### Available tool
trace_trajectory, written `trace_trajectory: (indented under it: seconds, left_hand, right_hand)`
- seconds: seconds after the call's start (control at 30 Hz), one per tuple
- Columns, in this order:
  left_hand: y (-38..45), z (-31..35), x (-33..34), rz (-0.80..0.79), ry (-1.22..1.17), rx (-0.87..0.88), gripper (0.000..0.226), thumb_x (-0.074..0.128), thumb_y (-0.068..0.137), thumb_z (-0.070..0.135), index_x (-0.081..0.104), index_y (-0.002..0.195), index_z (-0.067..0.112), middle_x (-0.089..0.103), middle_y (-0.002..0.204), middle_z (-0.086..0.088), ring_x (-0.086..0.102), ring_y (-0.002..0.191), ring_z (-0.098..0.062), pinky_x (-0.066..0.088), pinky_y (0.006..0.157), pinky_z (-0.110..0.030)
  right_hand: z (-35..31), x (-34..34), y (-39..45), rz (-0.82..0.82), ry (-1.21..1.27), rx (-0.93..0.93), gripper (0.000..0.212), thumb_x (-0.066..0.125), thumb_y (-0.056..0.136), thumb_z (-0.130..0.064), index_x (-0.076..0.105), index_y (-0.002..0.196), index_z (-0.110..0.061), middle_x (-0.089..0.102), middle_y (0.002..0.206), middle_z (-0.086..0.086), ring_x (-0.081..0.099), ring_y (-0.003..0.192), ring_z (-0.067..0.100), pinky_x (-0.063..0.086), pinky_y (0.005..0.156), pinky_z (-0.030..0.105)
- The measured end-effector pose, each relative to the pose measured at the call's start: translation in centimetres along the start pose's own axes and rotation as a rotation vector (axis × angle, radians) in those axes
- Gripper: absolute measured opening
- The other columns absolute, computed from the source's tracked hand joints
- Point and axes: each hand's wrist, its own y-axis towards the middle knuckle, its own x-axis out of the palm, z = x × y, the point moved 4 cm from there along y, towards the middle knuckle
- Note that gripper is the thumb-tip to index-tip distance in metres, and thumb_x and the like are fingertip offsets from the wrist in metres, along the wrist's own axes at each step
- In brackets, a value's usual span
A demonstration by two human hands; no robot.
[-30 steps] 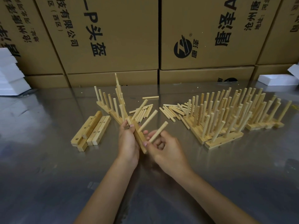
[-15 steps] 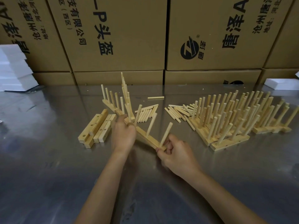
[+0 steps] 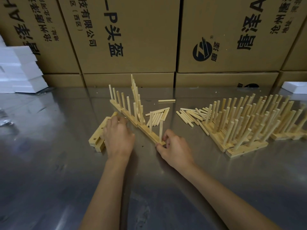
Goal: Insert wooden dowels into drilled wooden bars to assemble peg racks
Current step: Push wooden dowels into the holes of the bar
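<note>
Holding the near end of a drilled bar (image 3: 152,134) between curled fingertips, our right hand (image 3: 176,147) steadies it flat on the steel table (image 3: 49,180); two pegs (image 3: 160,130) stand upright in it just beyond our fingers. Our left hand (image 3: 118,138) reaches onto the pile of blank bars (image 3: 98,136), fingers curled over them; we cannot tell if it has gripped one. We judge the wood light, stiff and dry, so a pinch at the bar's end, or low on a peg, should do. We count about four blank bars under the left hand, a loose peg heap (image 3: 158,117) beyond the right hand, another heap (image 3: 191,116) off to its right, one stray peg (image 3: 166,100), and several finished racks (image 3: 245,130) farther right, too crowded to count.
</note>
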Motion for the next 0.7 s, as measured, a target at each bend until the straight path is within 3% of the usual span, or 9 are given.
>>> trace_trajectory:
  seconds: [0.2,0.37,0.57,0.7]
  left_hand:
    - [-0.2,0.1,1.4,-0.195,0.178,-0.026,0.042,0.049,0.093,0.013,0.055,0.134,0.008,0.052,0.14,-0.014,0.041,0.127,-0.032,0.033,0.106,-0.04]
    - [-0.2,0.5,1.2,-0.164,0.238,-0.014,0.035,0.051,0.093,0.015,0.06,0.126,0.01,0.056,0.13,-0.013,0.044,0.121,-0.03,0.034,0.1,-0.038]
    - [-0.4,0.5,1.2,-0.183,-0.012,-0.174,0.053,0.063,0.09,0.009,0.046,0.14,0.009,0.044,0.133,-0.018,0.053,0.114,-0.036,0.047,0.093,-0.044]
    - [-0.7,0.3,1.4,-0.22,-0.097,-0.252,0.054,0.062,0.091,0.015,0.04,0.14,0.01,0.051,0.127,-0.02,0.057,0.111,-0.039,0.047,0.087,-0.045]
  right_hand:
    - [-1.7,2.1,2.7,0.018,-0.041,-0.027,0.024,0.062,0.089,-0.043,0.045,0.089,-0.026,0.062,0.075,-0.007,0.062,0.078,0.022,0.036,0.061,0.031]
    - [-2.8,3.4,4.3,0.019,-0.075,-0.037,0.026,0.059,0.09,-0.045,0.04,0.091,-0.028,0.067,0.083,-0.005,0.065,0.085,0.025,0.033,0.063,0.031]
    - [-2.2,3.6,4.4,-0.014,0.022,0.013,0.03,0.063,0.086,-0.053,0.051,0.101,-0.03,0.059,0.073,-0.013,0.062,0.082,0.017,0.036,0.064,0.03]
    - [-1.9,3.2,4.0,-0.006,0.289,0.101,0.025,0.064,0.083,-0.037,0.055,0.104,-0.028,0.055,0.063,-0.011,0.058,0.068,0.01,0.047,0.062,0.031]
